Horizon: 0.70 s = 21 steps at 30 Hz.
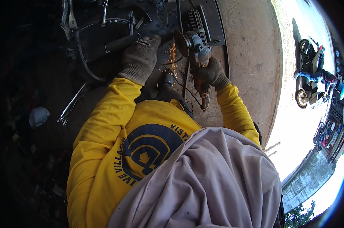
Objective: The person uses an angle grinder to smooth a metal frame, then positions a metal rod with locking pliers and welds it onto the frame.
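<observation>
Grinder (201, 52), one, with one disc (181, 43); right hand (210, 74).

The scene is viewed from the person's head, through the left of two fisheye cameras worn side by side and aimed downward. The lower half is filled at close range by a draped cloth (210, 182) and a yellow shirt (98, 129), the body being looked down upon from above. The left hand (141, 55) and the right hand (210, 72) are framed farther off, in the upper middle. A very wide field is taken in: at the right, sunlit ground (289, 129) is reached, where a distant motorcycle (309, 62) is rendered sideways, and the edge of the brownish floor (251, 72) is bent into a curve.
</observation>
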### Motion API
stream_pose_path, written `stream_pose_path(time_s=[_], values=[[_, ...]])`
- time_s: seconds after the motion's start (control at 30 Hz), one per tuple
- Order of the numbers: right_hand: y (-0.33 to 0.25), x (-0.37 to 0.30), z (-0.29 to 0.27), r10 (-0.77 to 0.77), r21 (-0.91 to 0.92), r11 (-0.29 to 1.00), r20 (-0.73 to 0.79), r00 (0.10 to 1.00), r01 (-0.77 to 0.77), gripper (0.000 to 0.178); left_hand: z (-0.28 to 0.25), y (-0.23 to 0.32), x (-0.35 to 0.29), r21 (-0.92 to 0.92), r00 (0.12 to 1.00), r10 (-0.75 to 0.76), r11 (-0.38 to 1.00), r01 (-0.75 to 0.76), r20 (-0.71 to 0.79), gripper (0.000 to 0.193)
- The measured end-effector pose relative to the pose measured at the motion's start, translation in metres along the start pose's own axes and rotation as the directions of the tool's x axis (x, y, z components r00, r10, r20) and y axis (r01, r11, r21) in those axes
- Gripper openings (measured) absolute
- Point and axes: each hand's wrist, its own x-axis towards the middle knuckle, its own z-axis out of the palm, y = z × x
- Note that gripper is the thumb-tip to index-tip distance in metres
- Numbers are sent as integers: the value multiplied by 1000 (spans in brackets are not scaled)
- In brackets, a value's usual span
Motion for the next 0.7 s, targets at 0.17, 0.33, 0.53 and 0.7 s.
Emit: stream_pose_path(time_s=[0.17,0.33,0.53,0.7], values=[[7,3,2,-47,-27,999,-37,998,46,40,1,0,3,1,1000,17,1000,-17,-11,26],[-6,1,-2,-34,-91,995,-35,999,30,36,7,-4,2,-33,1000,-8,999,8,0,24],[-4,1,-8,18,-200,980,6,1000,-16,33,3,-1,2,-20,1000,-9,1000,10,6,23],[18,-9,2,63,21,998,2,998,-63,33,2,-5,2,-140,1000,15,990,-17,-20,20]])
